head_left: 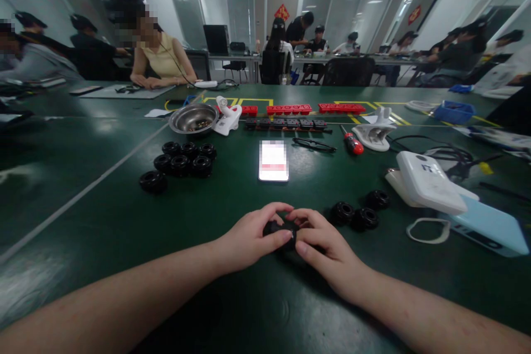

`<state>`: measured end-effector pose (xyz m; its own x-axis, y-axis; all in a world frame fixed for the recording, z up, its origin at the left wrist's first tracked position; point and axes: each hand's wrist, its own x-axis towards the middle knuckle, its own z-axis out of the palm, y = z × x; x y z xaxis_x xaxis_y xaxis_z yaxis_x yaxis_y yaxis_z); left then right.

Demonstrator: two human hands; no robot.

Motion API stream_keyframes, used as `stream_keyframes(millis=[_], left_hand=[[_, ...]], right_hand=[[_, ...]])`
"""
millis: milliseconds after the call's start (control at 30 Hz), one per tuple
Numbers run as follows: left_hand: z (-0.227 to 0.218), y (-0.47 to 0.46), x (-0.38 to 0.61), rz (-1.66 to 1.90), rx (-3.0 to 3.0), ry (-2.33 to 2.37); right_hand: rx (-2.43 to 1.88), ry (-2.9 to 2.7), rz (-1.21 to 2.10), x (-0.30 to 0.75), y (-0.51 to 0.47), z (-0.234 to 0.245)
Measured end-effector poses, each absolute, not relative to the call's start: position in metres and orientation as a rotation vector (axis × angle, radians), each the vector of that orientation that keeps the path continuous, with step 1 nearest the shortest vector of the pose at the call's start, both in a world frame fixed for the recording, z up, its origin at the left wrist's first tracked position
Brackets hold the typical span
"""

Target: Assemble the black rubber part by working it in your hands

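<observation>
My left hand (pixel 251 238) and my right hand (pixel 321 246) meet at the near middle of the green table (pixel 103 221), fingers curled around one small black round part (pixel 282 229) held between them just above the surface. Three similar black round parts (pixel 359 213) lie just right of my right hand. A cluster of several more black round parts (pixel 180 163) sits further off to the left. A lit phone (pixel 273 161) lies flat straight beyond my hands.
A metal bowl (pixel 193 119), white clip stands (pixel 375 134), a red-handled screwdriver (pixel 352 142), glasses (pixel 314 145) and red and black strips (pixel 290 116) lie further back. White devices (pixel 429 181), a blue case (pixel 492 227) and cables sit at right. Other people sit at tables around.
</observation>
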<state>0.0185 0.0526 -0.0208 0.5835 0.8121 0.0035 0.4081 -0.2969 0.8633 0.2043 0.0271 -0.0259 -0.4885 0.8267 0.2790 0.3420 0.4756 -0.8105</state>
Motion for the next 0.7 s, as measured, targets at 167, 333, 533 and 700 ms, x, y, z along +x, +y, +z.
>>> stream_keyframes(millis=[167,333,533,700], left_hand=[[-0.023,0.0514,0.0183,0.597,1.92,0.951],[-0.0226,0.0506,0.0194,0.631,1.945,0.961],[-0.0196,0.0499,0.0184,0.57,1.959,0.94],[-0.0192,0.0513,0.0149,0.604,1.923,0.882]], right_hand=[[-1.006,-2.032,0.911,0.2034,0.0277,-0.0261],[-1.028,-2.028,0.874,0.2023,0.0296,-0.0287],[-1.041,-2.012,0.824,0.2023,0.0299,-0.0314],[-1.005,-2.011,0.821,0.2027,0.0295,-0.0307]])
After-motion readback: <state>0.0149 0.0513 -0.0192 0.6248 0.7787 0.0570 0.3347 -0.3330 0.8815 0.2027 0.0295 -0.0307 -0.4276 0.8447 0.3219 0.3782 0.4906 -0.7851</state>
